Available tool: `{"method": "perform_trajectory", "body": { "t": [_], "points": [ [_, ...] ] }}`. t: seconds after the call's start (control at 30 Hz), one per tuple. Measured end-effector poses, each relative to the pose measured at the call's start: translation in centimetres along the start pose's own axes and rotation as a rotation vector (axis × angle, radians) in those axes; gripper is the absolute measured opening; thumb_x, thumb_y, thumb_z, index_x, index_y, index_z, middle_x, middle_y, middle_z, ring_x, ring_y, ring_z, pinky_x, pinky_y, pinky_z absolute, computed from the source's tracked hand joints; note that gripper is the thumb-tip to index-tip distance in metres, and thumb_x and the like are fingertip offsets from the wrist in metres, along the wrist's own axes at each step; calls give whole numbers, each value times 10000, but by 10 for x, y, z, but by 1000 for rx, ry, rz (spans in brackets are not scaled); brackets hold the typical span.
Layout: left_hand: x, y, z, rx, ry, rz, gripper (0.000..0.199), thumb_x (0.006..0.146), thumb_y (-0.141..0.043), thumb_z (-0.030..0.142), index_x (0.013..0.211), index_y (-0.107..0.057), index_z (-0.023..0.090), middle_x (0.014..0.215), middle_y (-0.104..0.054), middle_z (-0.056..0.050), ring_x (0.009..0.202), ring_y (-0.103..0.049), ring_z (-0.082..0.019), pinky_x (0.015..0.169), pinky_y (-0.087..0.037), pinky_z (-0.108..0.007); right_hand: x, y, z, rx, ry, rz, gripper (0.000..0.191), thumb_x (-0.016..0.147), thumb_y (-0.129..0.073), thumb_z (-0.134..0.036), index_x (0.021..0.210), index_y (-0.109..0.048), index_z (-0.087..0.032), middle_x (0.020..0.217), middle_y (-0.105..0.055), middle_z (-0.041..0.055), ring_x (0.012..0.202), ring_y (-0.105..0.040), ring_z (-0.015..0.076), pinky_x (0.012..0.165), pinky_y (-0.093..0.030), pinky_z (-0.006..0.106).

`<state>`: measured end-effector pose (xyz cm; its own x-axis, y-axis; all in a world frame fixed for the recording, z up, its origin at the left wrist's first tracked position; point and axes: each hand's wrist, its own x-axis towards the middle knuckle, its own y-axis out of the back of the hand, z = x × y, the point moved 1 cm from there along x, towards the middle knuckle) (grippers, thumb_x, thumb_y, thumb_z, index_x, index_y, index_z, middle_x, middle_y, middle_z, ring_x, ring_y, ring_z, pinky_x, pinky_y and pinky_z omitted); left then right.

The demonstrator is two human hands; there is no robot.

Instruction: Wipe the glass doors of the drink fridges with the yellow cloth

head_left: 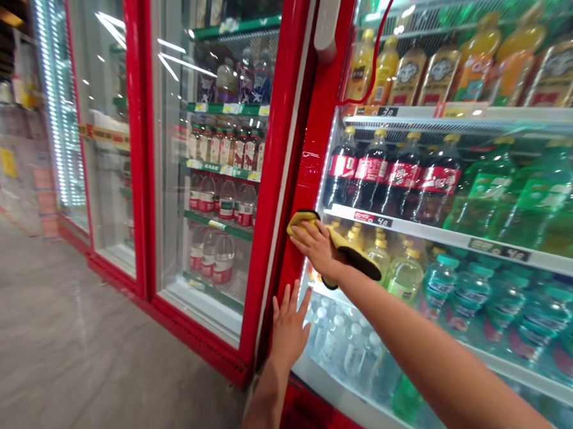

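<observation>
My right hand [317,247] presses a yellow cleaning cloth [356,249] with black edging against the red door frame [313,158] of a drinks fridge. One end of the cloth hangs over the lit glass, in front of the bottles. Below it, my left hand [290,327] is raised with its fingers spread, close to the lower part of the same frame. It holds nothing; whether it touches the frame I cannot tell.
Behind the glass stand cola bottles [401,172], green soda bottles [484,186] and blue-capped bottles [472,291]. Left of me is another red-framed fridge [261,226] with shelved drinks. A grey floor [82,351] runs along the fronts. A red cord [375,65] hangs at the top.
</observation>
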<state>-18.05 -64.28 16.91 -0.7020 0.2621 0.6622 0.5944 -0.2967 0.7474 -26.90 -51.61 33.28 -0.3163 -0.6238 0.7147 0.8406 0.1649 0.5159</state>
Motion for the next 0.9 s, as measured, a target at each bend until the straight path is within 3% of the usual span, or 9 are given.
{"method": "perform_trajectory", "body": {
  "t": [0.07, 0.13, 0.3, 0.37, 0.53, 0.6, 0.7, 0.83, 0.9],
  "points": [
    [-3, -2, -4, 12, 2, -33, 835, 865, -625, 218, 1587, -214, 302, 1684, -159, -76, 1550, -130, -322, 1204, -222, -618, -21, -13, -22, 52, 27, -39, 489, 998, -299, -81, 1375, -525, -296, 1434, -592, 40, 1387, -466, 124, 1176, -336, 530],
    [-6, -3, -7, 14, 6, -65, 810, 869, -606, 217, 1585, -232, 268, 1677, -185, -81, 1548, -143, -314, 1214, -206, -610, -28, -17, -29, 110, 44, -80, 506, 996, -267, -62, 1392, -507, -267, 1406, -612, 54, 1370, -483, 114, 1167, -345, 528],
    [-7, -4, -14, -9, 15, -90, 846, 859, -535, 166, 1603, -132, 177, 1671, -170, -110, 1551, -136, -276, 1231, -204, -557, 1, -6, 0, 181, -18, -112, 448, 1021, -361, -157, 1396, -525, -340, 1525, -507, 9, 1477, -336, 156, 1234, -208, 541],
    [-7, -5, -18, -9, 29, -83, 871, 850, -526, 158, 1604, -91, 154, 1666, -172, -137, 1550, -137, -270, 1231, -219, -538, 0, -8, -2, 172, -52, -109, 443, 1025, -370, -168, 1407, -518, -338, 1549, -478, 2, 1498, -293, 161, 1250, -183, 526],
    [-12, -8, -35, 45, 149, -2, 838, 851, -509, 134, 1597, -126, 121, 1654, -204, -162, 1547, -136, -278, 1233, -218, -541, -56, -26, -61, 173, 7, -136, 449, 1033, -319, -136, 1400, -522, -296, 1490, -546, -14, 1443, -385, 95, 1221, -306, 423],
    [-12, -6, -38, 61, 176, 36, 821, 858, -502, 130, 1594, -141, 114, 1646, -225, -172, 1544, -151, -284, 1229, -229, -546, -70, -27, -72, 167, 58, -148, 438, 1034, -343, -149, 1378, -547, -328, 1480, -558, -45, 1430, -396, 69, 1213, -319, 355],
    [-7, 1, -32, 50, 152, 68, 830, 866, -510, 151, 1599, -121, 131, 1647, -220, -176, 1543, -151, -294, 1218, -243, -563, -54, -7, -45, 149, 69, -162, 457, 1021, -379, -142, 1369, -554, -381, 1474, -563, -63, 1434, -392, 69, 1227, -283, 359],
    [4, 12, -13, 17, 75, 66, 845, 877, -520, 182, 1605, -91, 156, 1660, -178, -162, 1550, -106, -293, 1219, -219, -575, -3, 45, 23, 34, -83, -83, 483, 1008, -395, -151, 1440, -508, -332, 1582, -431, 3, 1512, -281, 214, 1247, -180, 529],
    [7, 16, -6, 6, 64, 68, 845, 877, -514, 175, 1605, -86, 159, 1663, -172, -153, 1552, -97, -294, 1222, -207, -576, 4, 60, 33, -35, -140, -20, 512, 996, -399, -135, 1477, -472, -295, 1611, -378, 37, 1526, -240, 266, 1243, -134, 582]
  ]
}}
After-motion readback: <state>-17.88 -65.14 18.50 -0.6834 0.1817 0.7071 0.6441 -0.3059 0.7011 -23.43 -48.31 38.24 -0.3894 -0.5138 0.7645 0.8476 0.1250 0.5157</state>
